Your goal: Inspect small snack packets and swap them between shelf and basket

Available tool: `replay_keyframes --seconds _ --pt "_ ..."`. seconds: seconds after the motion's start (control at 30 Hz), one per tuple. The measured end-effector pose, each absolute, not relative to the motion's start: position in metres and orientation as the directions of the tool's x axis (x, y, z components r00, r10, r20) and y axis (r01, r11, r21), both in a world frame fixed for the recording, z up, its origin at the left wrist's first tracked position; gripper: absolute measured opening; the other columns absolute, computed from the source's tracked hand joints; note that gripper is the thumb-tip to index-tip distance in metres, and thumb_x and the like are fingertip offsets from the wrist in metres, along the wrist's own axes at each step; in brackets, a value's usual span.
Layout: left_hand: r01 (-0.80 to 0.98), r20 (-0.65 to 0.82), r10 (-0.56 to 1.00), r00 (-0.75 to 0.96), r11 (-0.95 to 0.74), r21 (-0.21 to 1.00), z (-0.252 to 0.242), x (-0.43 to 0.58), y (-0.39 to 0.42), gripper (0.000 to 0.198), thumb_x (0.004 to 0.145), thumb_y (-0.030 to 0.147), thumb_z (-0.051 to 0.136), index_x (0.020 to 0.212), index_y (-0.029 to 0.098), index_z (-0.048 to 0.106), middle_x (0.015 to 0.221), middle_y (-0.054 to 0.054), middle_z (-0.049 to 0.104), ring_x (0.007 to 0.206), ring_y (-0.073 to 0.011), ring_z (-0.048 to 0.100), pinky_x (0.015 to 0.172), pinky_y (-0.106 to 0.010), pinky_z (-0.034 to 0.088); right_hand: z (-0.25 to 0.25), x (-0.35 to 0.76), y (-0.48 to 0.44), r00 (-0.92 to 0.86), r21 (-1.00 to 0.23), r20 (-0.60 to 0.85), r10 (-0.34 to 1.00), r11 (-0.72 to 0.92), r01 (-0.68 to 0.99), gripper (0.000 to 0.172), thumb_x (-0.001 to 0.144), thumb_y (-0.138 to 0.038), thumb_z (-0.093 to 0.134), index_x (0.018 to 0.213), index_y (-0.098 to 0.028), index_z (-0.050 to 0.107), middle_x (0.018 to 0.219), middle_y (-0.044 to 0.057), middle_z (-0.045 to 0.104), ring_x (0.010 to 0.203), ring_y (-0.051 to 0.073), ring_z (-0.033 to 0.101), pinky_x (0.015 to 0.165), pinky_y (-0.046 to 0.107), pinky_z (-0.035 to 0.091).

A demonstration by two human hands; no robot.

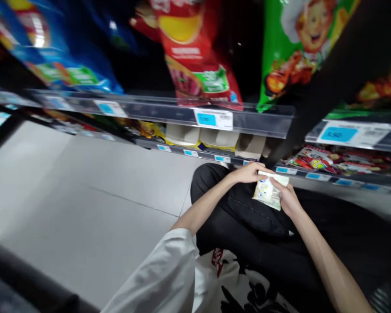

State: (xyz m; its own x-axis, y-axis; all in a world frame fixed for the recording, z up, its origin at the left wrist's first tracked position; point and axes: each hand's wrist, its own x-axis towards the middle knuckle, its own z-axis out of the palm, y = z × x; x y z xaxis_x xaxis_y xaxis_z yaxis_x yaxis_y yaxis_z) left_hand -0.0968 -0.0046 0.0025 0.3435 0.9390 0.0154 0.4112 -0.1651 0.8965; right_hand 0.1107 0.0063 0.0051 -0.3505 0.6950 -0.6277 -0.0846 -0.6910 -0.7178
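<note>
A small pale yellow-green snack packet (267, 194) is held over my dark trousers, close to the lower shelf. My left hand (249, 172) grips its upper left corner, thumb on the front face. On the packet's right side, my right hand (288, 198) is closed with the thumb pressed on the front near the top edge. The print on the packet is too small and blurred to read. Fingers behind the packet are hidden.
Above hang a blue bag (68, 48), a red bag (195, 52) and a green bag (299, 48) on a shelf with a clear price rail (150, 114). Below are open cartons (218, 139) and red packets (319, 160). Grey floor tiles (101, 208) lie left.
</note>
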Motion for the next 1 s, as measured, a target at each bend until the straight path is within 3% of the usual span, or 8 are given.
replay_keyframes --seconds 0.1,0.2,0.33,0.43,0.57,0.63,0.83,1.0 --pt "0.665 0.07 0.953 0.295 -0.258 0.701 0.011 -0.088 -0.015 0.035 0.099 0.025 0.055 0.131 0.019 0.068 0.117 -0.013 0.067 0.106 -0.0241 0.065 0.09 -0.036 0.053 0.002 0.11 0.006 -0.286 -0.749 -0.617 0.733 -0.659 -0.07 0.051 0.057 -0.039 0.095 0.099 -0.015 0.078 0.096 0.01 0.081 0.085 0.03 0.078 0.083 0.042 0.063" --pt "0.834 0.178 0.966 0.185 -0.251 0.492 0.022 -0.064 -0.05 0.043 0.098 0.019 0.048 0.14 0.018 0.06 0.146 -0.018 0.053 0.134 -0.0333 0.051 0.106 -0.049 0.05 0.001 0.11 0.005 -0.292 -0.77 -0.595 0.749 -0.635 -0.058 0.05 0.058 -0.041 0.094 0.099 -0.018 0.078 0.097 0.008 0.081 0.085 0.029 0.078 0.079 0.039 0.064" --pt "0.831 0.264 0.962 0.064 -0.198 0.52 0.018 -0.014 -0.128 0.045 0.097 0.035 0.054 0.138 0.017 0.06 0.148 -0.016 0.053 0.145 -0.0304 0.043 0.118 -0.045 0.045 0.004 0.111 0.004 -0.278 -0.778 -0.602 0.749 -0.628 -0.009 0.041 0.064 -0.046 0.09 0.092 -0.02 0.077 0.097 0.007 0.081 0.085 0.028 0.078 0.076 0.037 0.065" --pt "0.875 0.231 0.971 0.051 -0.156 0.459 0.006 0.016 -0.181 0.054 0.093 0.027 0.056 0.146 0.02 0.054 0.158 -0.014 0.046 0.151 -0.0315 0.037 0.122 -0.05 0.043 0.009 0.109 -0.008 -0.353 -0.746 -0.641 0.682 -0.661 0.077 0.038 0.071 -0.053 0.084 0.094 -0.024 0.076 0.099 0.007 0.081 0.09 0.031 0.078 0.08 0.044 0.065" --pt "0.878 0.272 0.944 -0.185 0.034 0.478 -0.003 0.021 -0.206 0.067 0.086 0.015 0.059 0.151 0.028 0.049 0.155 -0.014 0.049 0.149 -0.0336 0.041 0.116 -0.055 0.05 0.013 0.108 -0.036 -0.569 -0.634 -0.714 0.409 -0.722 0.278 0.053 0.074 -0.072 0.072 0.095 -0.024 0.079 0.101 0.014 0.08 0.106 0.037 0.074 0.095 0.054 0.058" --pt "0.869 0.305 0.922 -0.237 0.061 0.492 -0.003 0.009 -0.202 0.072 0.084 0.009 0.057 0.152 0.03 0.046 0.156 -0.013 0.048 0.149 -0.0329 0.042 0.115 -0.054 0.051 0.015 0.108 -0.044 -0.639 -0.65 -0.684 0.352 -0.693 0.313 0.062 0.071 -0.083 0.066 0.092 -0.027 0.081 0.1 0.015 0.08 0.114 0.039 0.071 0.102 0.058 0.052" --pt "0.792 0.408 0.903 -0.137 -0.148 0.592 0.005 -0.03 -0.185 0.07 0.083 0.009 0.056 0.15 0.027 0.049 0.156 -0.01 0.05 0.154 -0.0279 0.032 0.127 -0.05 0.036 0.008 0.121 -0.045 -0.653 -0.798 -0.528 0.543 -0.581 0.163 0.063 0.07 -0.094 0.049 0.097 -0.046 0.081 0.096 0.01 0.081 0.117 0.038 0.07 0.11 0.064 0.044" --pt "0.46 0.345 0.913 -0.218 -0.216 0.862 0.02 -0.043 -0.185 0.07 0.082 0.009 0.057 0.15 0.023 0.05 0.154 -0.012 0.052 0.149 -0.0266 0.042 0.128 -0.049 0.032 -0.011 0.137 -0.07 -0.587 -0.864 -0.451 0.673 -0.494 0.097 0.062 0.072 -0.091 0.05 0.119 -0.056 0.071 0.107 0.002 0.08 0.108 0.038 0.073 0.106 0.066 0.047"
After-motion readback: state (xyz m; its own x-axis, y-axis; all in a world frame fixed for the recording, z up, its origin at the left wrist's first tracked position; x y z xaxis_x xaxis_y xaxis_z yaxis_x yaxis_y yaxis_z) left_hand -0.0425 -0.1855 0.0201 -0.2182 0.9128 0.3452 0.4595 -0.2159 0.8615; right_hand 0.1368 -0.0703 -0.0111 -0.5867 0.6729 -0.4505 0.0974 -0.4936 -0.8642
